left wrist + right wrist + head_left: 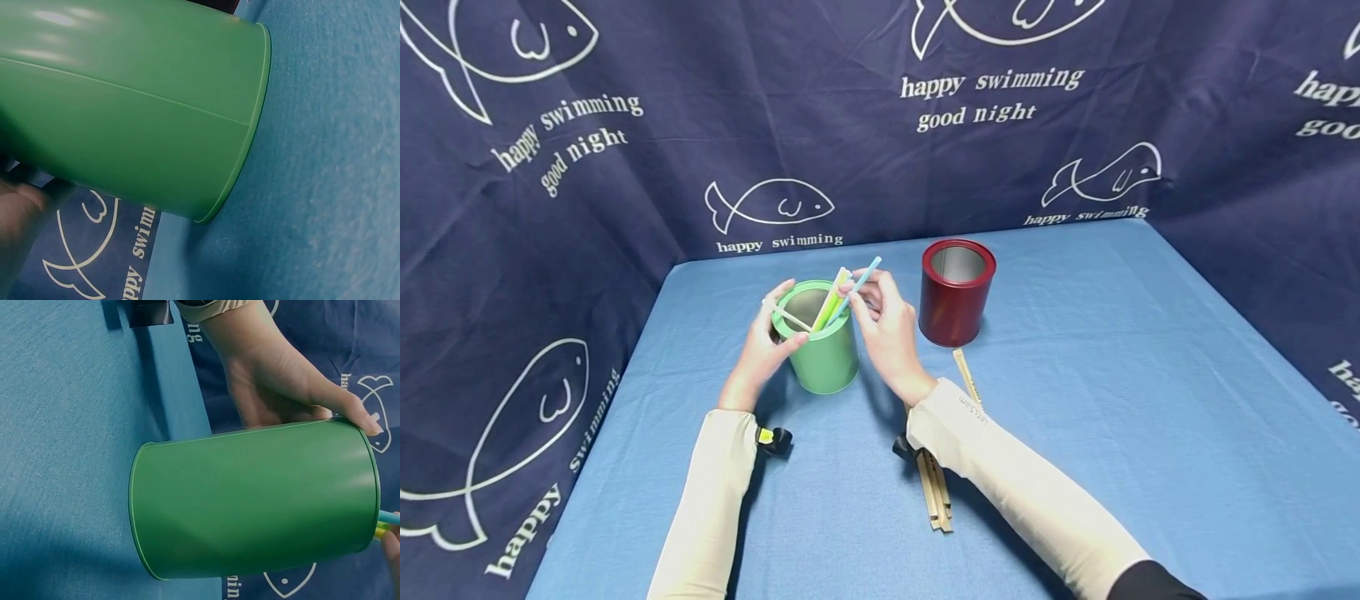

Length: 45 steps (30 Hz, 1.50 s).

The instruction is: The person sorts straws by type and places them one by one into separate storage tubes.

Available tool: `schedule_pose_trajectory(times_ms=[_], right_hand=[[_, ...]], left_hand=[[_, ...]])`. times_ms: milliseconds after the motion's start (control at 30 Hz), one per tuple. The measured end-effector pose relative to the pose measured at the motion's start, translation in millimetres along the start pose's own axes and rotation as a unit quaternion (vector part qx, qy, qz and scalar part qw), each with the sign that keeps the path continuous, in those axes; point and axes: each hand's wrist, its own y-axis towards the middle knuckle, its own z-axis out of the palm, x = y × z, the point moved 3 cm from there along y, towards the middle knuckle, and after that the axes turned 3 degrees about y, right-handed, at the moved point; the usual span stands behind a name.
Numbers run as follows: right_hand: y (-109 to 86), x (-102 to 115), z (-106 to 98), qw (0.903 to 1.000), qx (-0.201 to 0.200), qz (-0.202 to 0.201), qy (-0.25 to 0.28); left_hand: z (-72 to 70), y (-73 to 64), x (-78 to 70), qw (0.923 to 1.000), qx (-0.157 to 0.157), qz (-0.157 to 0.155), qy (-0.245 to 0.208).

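Green cylindrical metal can (823,367) = main thing, on the blue cloth-covered table (1150,392); couldn't tell if its base sat fully flat. Left hand (765,348) gripped its left rim, thumb on the near side, fingers round the far side. Right hand (886,325) was at the can's right rim, thumb and fingertips pinching at the thin light-blue plastic straw (867,276) and slim yellow-green plastic straws (827,312) in its mouth; which ones exactly, couldn't tell. Thin white straw (792,318) lay slantwise across the can's mouth, its end past the left rim.

Risks, my judgement: white straw could flip out if the left fingers shifted against it; can could tip if the right hand pulled sideways on straws caught at the rim; a loose pinch could spill one.

Room: glossy dark-red metal can (953,308) stood right of and slightly behind the green can, apart, so a rightward swing could knock it. Flat tan sticks (936,500) lay right and nearer the person, partly under the right sleeve (1000,458). Table's left edge ran near the green can, navy printed curtain (880,158) behind; widest stretch was far right, past the red can
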Motion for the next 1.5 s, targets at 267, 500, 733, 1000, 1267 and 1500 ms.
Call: schedule_pose_trajectory(times_ms=[267, 500, 733, 1000, 1267, 1500], right_hand=[[-1.0, -1, -1, 0.9998, -0.001, 0.01, -0.016], [-1.4, -2, -3, 0.9997, -0.002, 0.012, -0.022], [-2.9, -3, -8, 0.9993, -0.018, -0.007, -0.032], [-4.5, -4, -17, 0.9985, -0.022, -0.031, -0.039], [-3.5, -4, -35, 0.9978, -0.018, -0.037, -0.052], [2.9, -12, -65, 0.9954, -0.034, -0.037, -0.082]], left_hand=[[0.7, 1.9, 1.5, 1.0, 0.001, 0.005, -0.002], [3.1, 1.2, -8.9, 1.0, 0.002, -0.004, -0.006], [2.6, 1.6, -3.4, 0.9999, -0.002, -0.009, -0.007], [5.0, -2.2, -23.3, 0.9999, 0.001, -0.012, -0.003], [2.5, -2.0, -16.2, 0.9999, 0.0, -0.012, -0.009], [-0.4, -0.7, -1.9, 1.0, -0.001, -0.005, -0.002]])
